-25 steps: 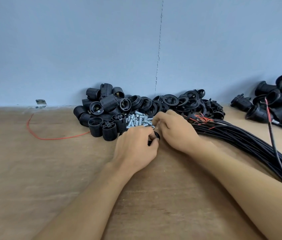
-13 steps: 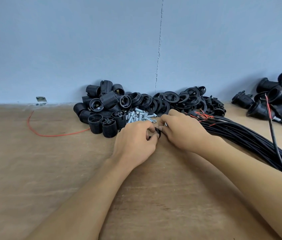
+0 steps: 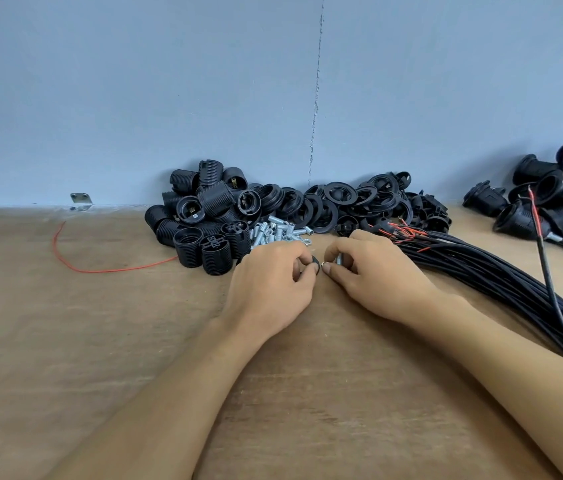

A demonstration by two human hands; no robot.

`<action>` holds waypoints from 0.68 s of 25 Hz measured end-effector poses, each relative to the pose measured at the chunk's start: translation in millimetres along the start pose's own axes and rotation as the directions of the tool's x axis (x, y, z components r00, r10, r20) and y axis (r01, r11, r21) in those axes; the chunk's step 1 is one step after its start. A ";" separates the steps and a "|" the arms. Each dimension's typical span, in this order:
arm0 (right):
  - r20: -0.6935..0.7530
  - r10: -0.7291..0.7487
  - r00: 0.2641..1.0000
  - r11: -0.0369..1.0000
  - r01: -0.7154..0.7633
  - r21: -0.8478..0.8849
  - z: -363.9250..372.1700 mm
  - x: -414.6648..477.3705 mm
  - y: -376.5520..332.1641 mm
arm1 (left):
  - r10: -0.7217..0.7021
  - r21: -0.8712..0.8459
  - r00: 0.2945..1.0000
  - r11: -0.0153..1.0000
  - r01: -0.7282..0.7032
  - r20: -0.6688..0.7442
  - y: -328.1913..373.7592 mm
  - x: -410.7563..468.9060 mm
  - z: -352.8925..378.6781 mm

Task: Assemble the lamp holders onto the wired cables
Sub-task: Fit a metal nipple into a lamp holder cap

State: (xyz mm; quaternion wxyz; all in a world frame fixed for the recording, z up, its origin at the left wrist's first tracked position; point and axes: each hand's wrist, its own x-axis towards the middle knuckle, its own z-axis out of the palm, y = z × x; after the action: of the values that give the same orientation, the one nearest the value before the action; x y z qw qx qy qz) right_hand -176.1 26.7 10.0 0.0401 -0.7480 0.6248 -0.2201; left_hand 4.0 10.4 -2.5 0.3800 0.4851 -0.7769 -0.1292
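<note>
My left hand point(image 3: 269, 282) pinches a small black plastic part point(image 3: 314, 262) between thumb and fingers. My right hand point(image 3: 373, 271) sits close beside it, fingers curled around a small silver threaded tube point(image 3: 338, 260); the two hands almost touch. Behind them lies a pile of black threaded lamp holder bodies point(image 3: 204, 220), a heap of silver threaded tubes point(image 3: 280, 232) and a pile of black rings point(image 3: 346, 206). A thick bundle of black cables point(image 3: 501, 278) with red wire ends point(image 3: 404, 232) runs off to the right.
Assembled black lamp holders on cables point(image 3: 550, 202) lie at the far right by the blue wall point(image 3: 204, 98). A loose red wire point(image 3: 76, 261) curls on the wooden table point(image 3: 65, 341) at left. A small metal bracket point(image 3: 81, 199) sits at the wall.
Both hands have drawn slightly apart; the black part now shows at my left fingertips and the silver tube shows in my right fingers.
</note>
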 end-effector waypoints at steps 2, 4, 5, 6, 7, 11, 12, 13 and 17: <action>-0.035 -0.012 0.999 1.000 0.012 0.003 2.7 -0.8 1.4 | -0.031 -0.097 0.999 0.995 0.028 -0.031 3.5 -2.0 2.6; -0.141 -0.026 0.990 0.992 0.043 0.121 3.3 -2.8 2.9 | -0.109 -0.192 0.992 0.977 0.096 -0.060 8.5 -3.5 6.2; -0.206 -0.029 0.978 0.977 0.071 0.201 2.4 -4.3 2.6 | -0.165 -0.246 0.984 0.958 0.146 -0.060 10.5 -3.5 7.4; -0.262 -0.032 0.965 0.957 0.105 0.270 0.8 -6.0 1.5 | -0.231 -0.324 0.972 0.923 0.206 -0.039 11.7 -2.8 7.4; -0.298 -0.036 0.954 0.937 0.136 0.321 -0.3 -7.9 -0.4 | -0.290 -0.425 0.957 0.865 0.268 0.012 12.4 -1.7 5.9; -0.313 -0.079 0.947 0.895 0.205 0.396 -0.3 -13.5 -7.1 | -0.291 -0.690 0.915 0.602 0.401 0.278 11.6 3.4 -6.4; -0.305 -0.084 0.949 0.889 0.209 0.408 -0.1 -14.1 -7.9 | -0.257 -0.710 0.912 0.572 0.411 0.321 10.6 3.8 -8.7; -0.300 -0.083 0.950 0.883 0.210 0.420 -0.4 -14.6 -8.3 | -0.229 -0.720 0.907 0.552 0.421 0.355 9.8 4.6 -10.1; -0.292 -0.078 0.953 0.870 0.208 0.447 -2.1 -16.4 -9.4 | -0.186 -0.747 0.892 0.491 0.448 0.412 4.4 6.9 -13.1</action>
State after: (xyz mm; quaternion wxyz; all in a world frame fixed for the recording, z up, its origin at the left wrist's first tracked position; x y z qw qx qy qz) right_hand -170.3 44.8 10.4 0.1209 -0.7238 0.4943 -0.4660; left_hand 8.8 8.8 12.1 0.4188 0.3617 -0.5640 -0.6129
